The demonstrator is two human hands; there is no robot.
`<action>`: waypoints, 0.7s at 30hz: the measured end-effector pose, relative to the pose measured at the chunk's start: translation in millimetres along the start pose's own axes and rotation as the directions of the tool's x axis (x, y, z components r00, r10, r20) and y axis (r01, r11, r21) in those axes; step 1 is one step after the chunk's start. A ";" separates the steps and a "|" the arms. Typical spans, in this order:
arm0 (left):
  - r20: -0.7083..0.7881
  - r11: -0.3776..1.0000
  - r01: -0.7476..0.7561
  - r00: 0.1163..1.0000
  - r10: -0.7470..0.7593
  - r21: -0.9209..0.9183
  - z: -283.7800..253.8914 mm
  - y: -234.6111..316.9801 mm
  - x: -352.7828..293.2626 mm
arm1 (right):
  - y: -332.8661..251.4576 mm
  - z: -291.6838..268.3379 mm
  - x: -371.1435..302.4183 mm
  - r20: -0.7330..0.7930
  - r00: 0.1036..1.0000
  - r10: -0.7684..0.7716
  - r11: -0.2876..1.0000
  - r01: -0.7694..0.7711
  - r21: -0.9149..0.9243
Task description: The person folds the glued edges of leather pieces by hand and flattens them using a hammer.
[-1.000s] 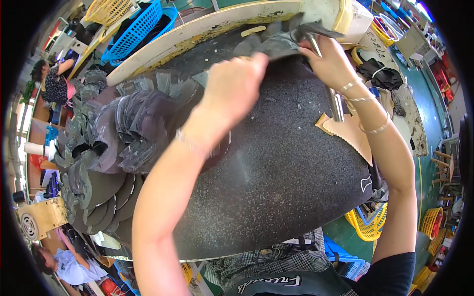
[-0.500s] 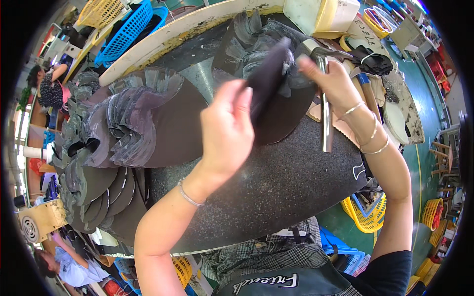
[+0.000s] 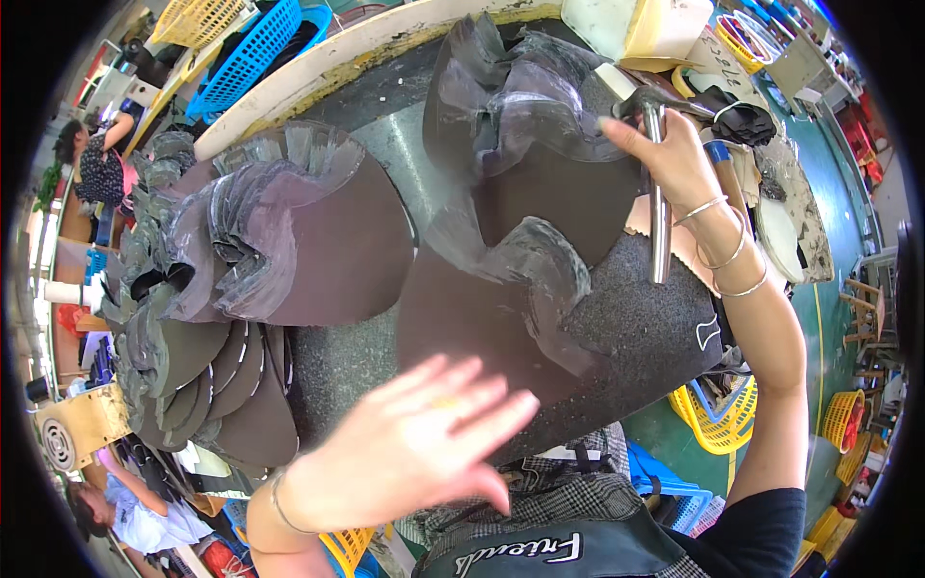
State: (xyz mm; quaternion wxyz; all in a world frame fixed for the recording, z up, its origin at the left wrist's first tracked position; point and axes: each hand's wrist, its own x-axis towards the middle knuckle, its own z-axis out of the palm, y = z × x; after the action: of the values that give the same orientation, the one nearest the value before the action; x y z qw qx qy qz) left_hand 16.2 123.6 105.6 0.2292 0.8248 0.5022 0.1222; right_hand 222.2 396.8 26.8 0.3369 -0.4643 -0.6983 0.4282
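My left hand [image 3: 429, 433] is blurred, its fingers spread and holding nothing, just over the near edge of a dark brown curved sheet piece [image 3: 462, 332] with a grey, streaky border. This piece lies flat on the dark speckled work slab [image 3: 636, 337], partly overlapping others. Farther back, a pile of similar pieces [image 3: 564, 197] reaches to my right hand [image 3: 679, 159]. That hand is closed round what looks like a hammer [image 3: 659, 231] with a shiny metal shaft pointing down towards me; its thumb sticks out to the left. The tool's dark upper end is partly hidden by the fingers.
A large fanned stack of the same pieces [image 3: 347, 241] covers the slab's left side. A blue-handled tool [image 3: 718, 154] and dark cloth [image 3: 742, 123] lie at the right. Beyond the slab stands a cream container [image 3: 665, 29]. A yellow basket [image 3: 723, 433] sits below the right edge.
The dark piece that was in my left hand now lies on the slab nearest me. My left hand has let go, opened and moved towards me. My right hand has shifted slightly right with the tool.
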 end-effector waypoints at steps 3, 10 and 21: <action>-0.237 0.992 -0.118 0.964 0.123 0.038 6.5 -9.8 33.3 | 12.1 -15.6 3.8 -0.117 0.988 -0.101 0.957 0.064 -0.282; -0.137 0.999 0.022 0.990 -0.017 0.037 27.2 -69.3 111.8 | -59.1 -8.8 -68.7 -0.103 0.947 -0.303 0.952 0.294 -0.089; -0.282 0.685 0.252 0.775 -0.566 -0.683 -8.8 29.2 -17.4 | -71.0 -22.3 -163.5 -0.249 0.937 -0.246 0.969 0.244 -0.040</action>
State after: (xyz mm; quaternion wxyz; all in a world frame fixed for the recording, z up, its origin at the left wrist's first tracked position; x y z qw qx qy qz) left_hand 26.9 99.0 128.3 0.3748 0.5103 0.6514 0.4181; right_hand 272.0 235.6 88.6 0.4716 -0.4258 -0.7040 0.3175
